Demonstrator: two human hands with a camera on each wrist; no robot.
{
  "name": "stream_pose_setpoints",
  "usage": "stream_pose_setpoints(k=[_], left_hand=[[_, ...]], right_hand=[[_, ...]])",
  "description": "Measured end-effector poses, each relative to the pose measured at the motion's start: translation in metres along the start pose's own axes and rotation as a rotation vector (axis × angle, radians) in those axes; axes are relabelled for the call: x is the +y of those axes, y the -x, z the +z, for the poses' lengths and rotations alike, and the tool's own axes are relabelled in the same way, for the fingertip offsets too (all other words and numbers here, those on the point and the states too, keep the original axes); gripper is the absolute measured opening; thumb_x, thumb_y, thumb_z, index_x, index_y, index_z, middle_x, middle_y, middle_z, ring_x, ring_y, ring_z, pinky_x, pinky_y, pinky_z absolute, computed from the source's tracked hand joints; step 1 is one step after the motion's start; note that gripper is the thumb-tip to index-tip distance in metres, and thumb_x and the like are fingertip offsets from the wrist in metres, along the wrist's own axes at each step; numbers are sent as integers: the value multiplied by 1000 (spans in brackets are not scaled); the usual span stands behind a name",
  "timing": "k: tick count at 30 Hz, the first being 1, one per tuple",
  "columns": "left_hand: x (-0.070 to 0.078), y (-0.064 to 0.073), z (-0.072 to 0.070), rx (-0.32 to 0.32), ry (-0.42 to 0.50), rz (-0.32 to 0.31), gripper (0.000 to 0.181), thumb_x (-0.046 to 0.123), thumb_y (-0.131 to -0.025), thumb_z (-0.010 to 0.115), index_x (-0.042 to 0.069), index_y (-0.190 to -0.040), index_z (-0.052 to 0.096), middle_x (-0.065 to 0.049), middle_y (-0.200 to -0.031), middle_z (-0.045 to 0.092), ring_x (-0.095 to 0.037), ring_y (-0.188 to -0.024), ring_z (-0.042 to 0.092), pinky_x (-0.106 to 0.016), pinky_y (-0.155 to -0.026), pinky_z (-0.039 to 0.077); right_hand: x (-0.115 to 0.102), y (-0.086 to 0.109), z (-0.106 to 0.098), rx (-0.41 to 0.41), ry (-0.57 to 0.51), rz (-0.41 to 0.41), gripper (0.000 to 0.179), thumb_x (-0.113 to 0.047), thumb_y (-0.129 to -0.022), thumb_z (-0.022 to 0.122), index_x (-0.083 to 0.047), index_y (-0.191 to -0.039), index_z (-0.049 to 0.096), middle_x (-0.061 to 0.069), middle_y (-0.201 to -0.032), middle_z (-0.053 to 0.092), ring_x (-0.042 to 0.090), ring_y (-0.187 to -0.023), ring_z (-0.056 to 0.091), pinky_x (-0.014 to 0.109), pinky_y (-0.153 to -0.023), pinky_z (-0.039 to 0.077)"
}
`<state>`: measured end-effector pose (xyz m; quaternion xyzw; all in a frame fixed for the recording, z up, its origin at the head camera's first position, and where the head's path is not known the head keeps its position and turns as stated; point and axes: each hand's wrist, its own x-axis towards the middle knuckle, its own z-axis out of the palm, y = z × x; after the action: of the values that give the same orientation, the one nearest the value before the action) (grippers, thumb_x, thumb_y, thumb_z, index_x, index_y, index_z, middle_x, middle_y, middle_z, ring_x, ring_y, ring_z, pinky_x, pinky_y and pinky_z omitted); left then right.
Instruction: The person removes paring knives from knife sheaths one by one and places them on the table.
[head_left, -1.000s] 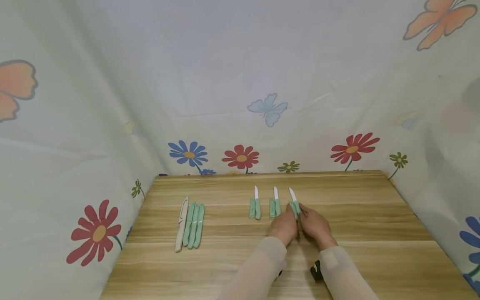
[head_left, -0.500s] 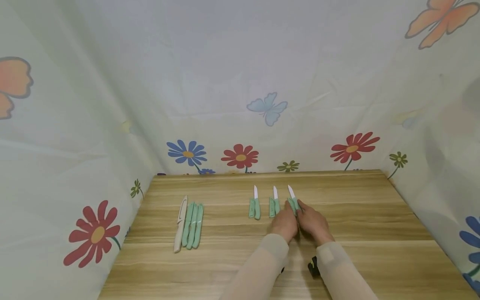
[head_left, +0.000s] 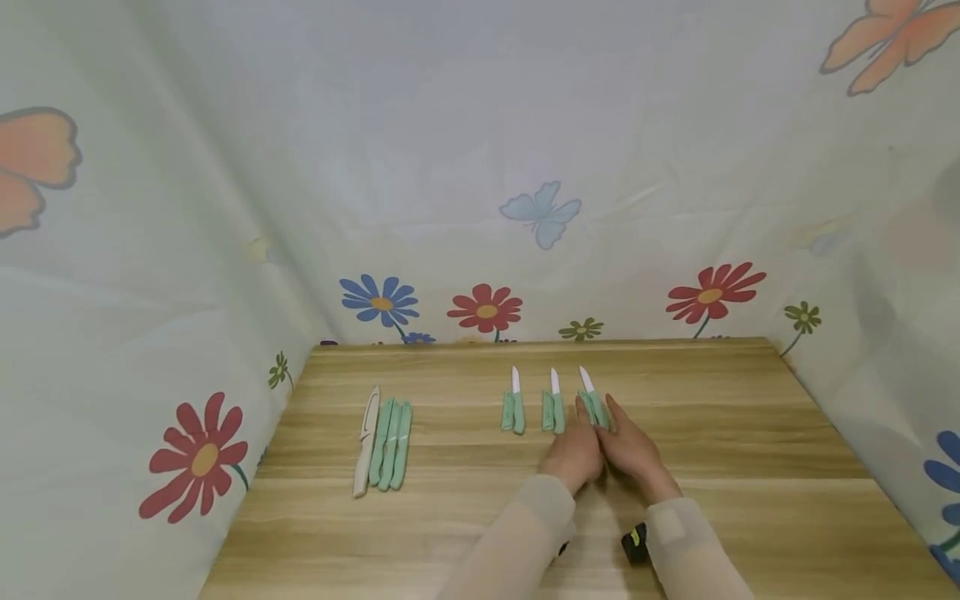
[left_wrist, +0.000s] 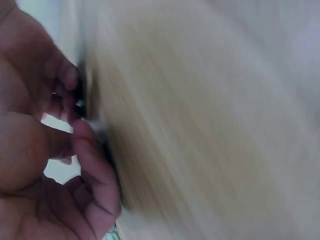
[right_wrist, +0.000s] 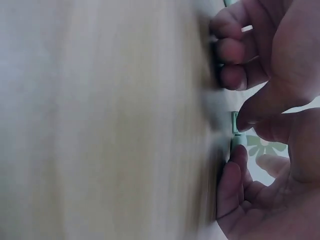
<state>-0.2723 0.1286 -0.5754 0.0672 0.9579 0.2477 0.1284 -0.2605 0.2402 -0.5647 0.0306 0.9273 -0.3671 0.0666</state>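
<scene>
- Left hand (head_left: pixel 574 454) and right hand (head_left: pixel 633 454) are close together, index fingers pretty straight, one on each side of a green knife (head_left: pixel 597 408) and its sheath (head_left: pixel 587 406). Can't tell how firmly they touch; the wrist views are blurry.
- That knife lies on the bench (head_left: pixel 750 442), bare blade pointing away, rightmost in a row of three.
- Two more knife-and-sheath pairs (head_left: pixel 557 410) sit just left.
- Way over left: three green knives (head_left: pixel 391 446) beside a beige knife (head_left: pixel 365 450).
</scene>
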Motion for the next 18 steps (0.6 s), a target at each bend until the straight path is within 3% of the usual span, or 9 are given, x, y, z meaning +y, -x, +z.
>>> stream_pose_setpoints(k=[2,4,6,8,9,10,13,15,18], left_hand=[[-1,2,2,-18,35,16,95,11,-95,65,13,-167,3,-8,-78,64,-19,-52,52,-31,-44,43],[-5,5,2,-39,81,45,95,9,-95,63,12,-167,1,-10,-88,70,-20,-53,54,-31,-45,44],[-10,8,-1,-61,157,74,92,11,-96,60,12,-167,2,-14,-118,73,-18,-64,59,-29,-52,47],[-18,14,-5,-83,245,107,90,15,-97,58,12,-167,2,-15,-149,58,-18,-73,60,-28,-57,48],[-23,17,-6,-92,286,123,89,16,-98,57,12,-167,1,-16,-150,57,-18,-73,59,-28,-58,48],[-28,21,-9,-100,329,133,89,18,-99,57,12,-167,1,-15,-149,57,-18,-73,59,-28,-58,48],[-42,35,-15,-111,416,163,93,21,-99,61,10,-167,-1,-7,-106,73,-16,-62,55,-28,-53,46],[-52,45,-19,-106,443,169,93,23,-99,63,8,-167,1,0,-77,64,-12,-56,53,-27,-50,44],[-67,60,-28,-78,480,169,89,25,-99,65,7,-166,9,8,-80,61,-8,-63,54,-25,-55,46]], right_hand=[[2,3,0,5,-55,-7,73,-29,-107,49,-4,-165,14,33,-142,57,52,-126,58,63,-104,48],[4,6,1,9,-117,-9,74,-26,-106,53,-5,-165,14,26,-107,70,39,-96,68,49,-88,55],[5,10,2,11,-183,1,75,-22,-105,54,-7,-166,13,11,-78,62,23,-71,60,35,-70,52],[5,15,4,15,-247,15,76,-18,-105,56,-8,-166,13,2,-71,53,13,-62,49,27,-59,44],[5,18,5,19,-278,24,76,-17,-104,56,-7,-166,13,1,-73,54,11,-62,49,25,-58,44],[3,21,6,27,-310,35,75,-16,-104,57,-6,-166,14,2,-77,57,10,-64,51,23,-58,45],[-5,31,10,40,-454,76,71,-11,-104,56,0,-163,19,9,-91,62,12,-71,56,23,-61,51],[-12,37,13,41,-562,105,66,-8,-103,55,2,-161,24,13,-100,63,13,-73,58,24,-62,55],[-26,46,21,29,-683,125,58,-7,-103,54,2,-157,35,15,-105,65,13,-76,61,25,-65,58]])
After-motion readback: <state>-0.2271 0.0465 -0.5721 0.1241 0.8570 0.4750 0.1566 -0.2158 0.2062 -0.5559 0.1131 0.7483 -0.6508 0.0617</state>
